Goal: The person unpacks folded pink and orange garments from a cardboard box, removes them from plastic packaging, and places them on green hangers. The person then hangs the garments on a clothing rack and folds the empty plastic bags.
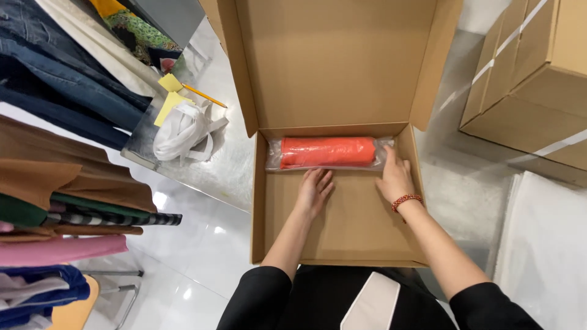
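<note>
An open cardboard box [342,241] lies on a metal table, its lid standing up at the far side. Against the box's far wall lies a rolled orange garment in a clear plastic bag [328,152]. My left hand [315,189] rests flat on the box floor, fingertips touching the bag's near edge. Fingers spread, my right hand [395,176] touches the bag's right end; a red beaded bracelet is on that wrist. Neither hand grips anything.
Folded and hanging clothes [67,201] crowd the left side. On the metal table [223,159] lie a white cloth bundle [183,131], yellow notes [170,98] and a pencil [205,96]. Taped cardboard boxes [532,79] stand at the right, above a white sheet [544,244].
</note>
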